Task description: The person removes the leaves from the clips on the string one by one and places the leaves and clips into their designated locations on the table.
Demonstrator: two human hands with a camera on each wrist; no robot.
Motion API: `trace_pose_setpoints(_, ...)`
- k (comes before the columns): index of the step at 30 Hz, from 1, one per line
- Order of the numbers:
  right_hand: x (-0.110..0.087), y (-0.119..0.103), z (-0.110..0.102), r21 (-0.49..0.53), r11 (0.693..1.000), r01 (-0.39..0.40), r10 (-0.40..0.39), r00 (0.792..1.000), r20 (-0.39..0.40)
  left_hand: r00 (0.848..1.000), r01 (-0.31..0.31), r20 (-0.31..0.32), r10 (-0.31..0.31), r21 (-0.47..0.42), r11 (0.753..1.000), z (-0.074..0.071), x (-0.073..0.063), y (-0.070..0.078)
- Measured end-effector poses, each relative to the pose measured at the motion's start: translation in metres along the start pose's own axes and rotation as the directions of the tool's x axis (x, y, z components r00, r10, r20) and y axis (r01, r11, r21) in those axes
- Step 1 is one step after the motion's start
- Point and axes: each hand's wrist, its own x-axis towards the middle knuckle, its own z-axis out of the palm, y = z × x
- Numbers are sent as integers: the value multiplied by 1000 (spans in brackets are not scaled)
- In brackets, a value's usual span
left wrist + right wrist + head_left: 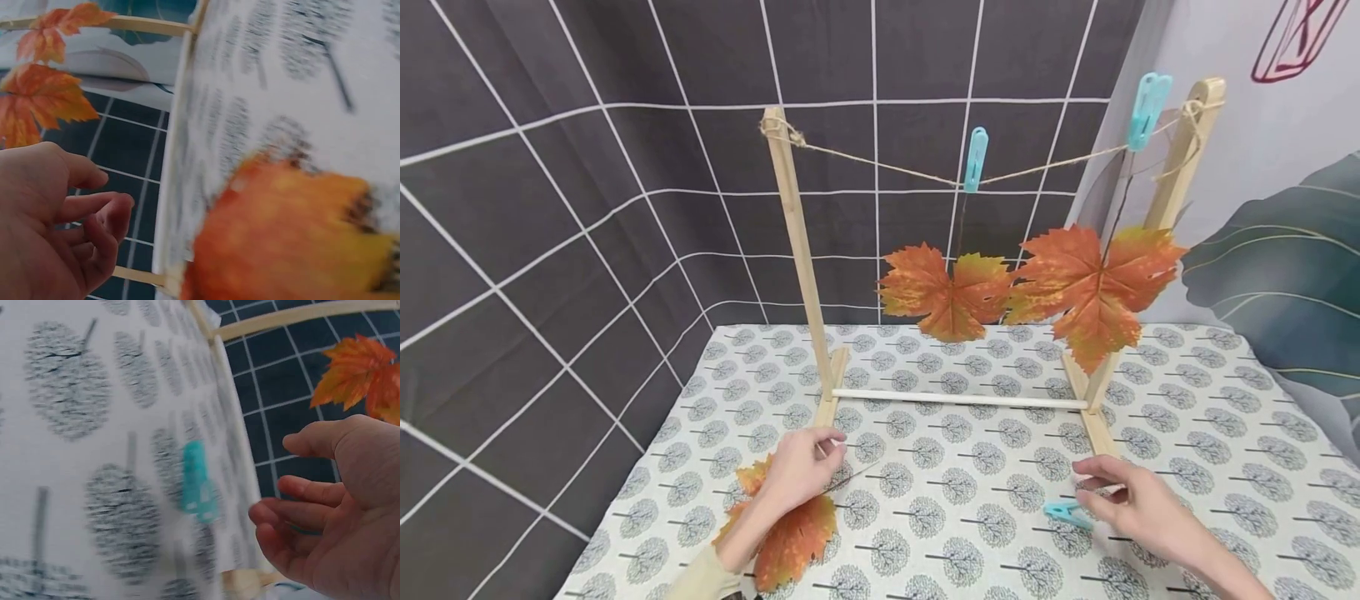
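An orange maple-like leaf (797,542) lies on the patterned cloth at the front left, its thin dark stem (855,476) pointing right. Over it hovers my left hand (802,468), fingers loosely bent; the left wrist view shows nothing in its grasp and the leaf (281,231) off to one side. On the right, a turquoise clothespin (1067,514) rests on the cloth. My right hand (1138,504) is just beside it, fingers relaxed. The right wrist view has a gap between that hand (325,512) and the clothespin (195,475).
Behind the hands stands a wooden frame with a left post (801,250), a right post (1183,167) and a low white rod (955,399). From its sagging twine (880,165), turquoise clothespins (975,160) hold two orange leaves (951,292). A dark gridded curtain (625,250) hangs behind.
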Motion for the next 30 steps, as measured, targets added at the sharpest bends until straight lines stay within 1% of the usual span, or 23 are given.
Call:
trace_pose_setpoints(2, 5, -5, -4, 3, 997, 73, -73, 997, -8, 1000, 8, -26, -9, -28, 1000, -4, 3, 6)
trace_pose_setpoints(5, 11, -13, -10, 1, 986, 165, -165, 986, -13, 997, 1, -75, -6, -71, 997, -11, 9, 16)
trace_pose_setpoints(8, 18, -22, -18, 8, 973, 232, -232, 973, -10, 993, -19, -121, 5, -117, 993, -19, 15, 26)
trace_pose_setpoints(10, 23, -29, -24, 8, 961, 277, -276, 961, -22, 992, -32, -128, 12, -156, 987, -25, 19, 33)
trace_pose_setpoints(13, 29, -41, -34, -8, 952, 306, -306, 952, -25, 991, -57, -129, 30, -210, 976, -31, 25, 42)
trace_pose_setpoints(17, 36, -56, -44, -36, 944, 329, -330, 944, -22, 989, -80, -138, 47, -244, 966, -36, 32, 54)
trace_pose_setpoints(19, 39, -62, -49, -47, 935, 351, -352, 936, -21, 988, -87, -147, 50, -259, 962, -38, 35, 60)
trace_pose_setpoints(27, 53, -83, -65, -105, 904, 415, -419, 908, -15, 979, -147, -177, 101, -269, 952, -41, 48, 76)
trace_pose_setpoints(30, 58, -90, -70, -111, 894, 435, -440, 898, -24, 972, -184, -191, 135, -267, 946, -42, 52, 80)
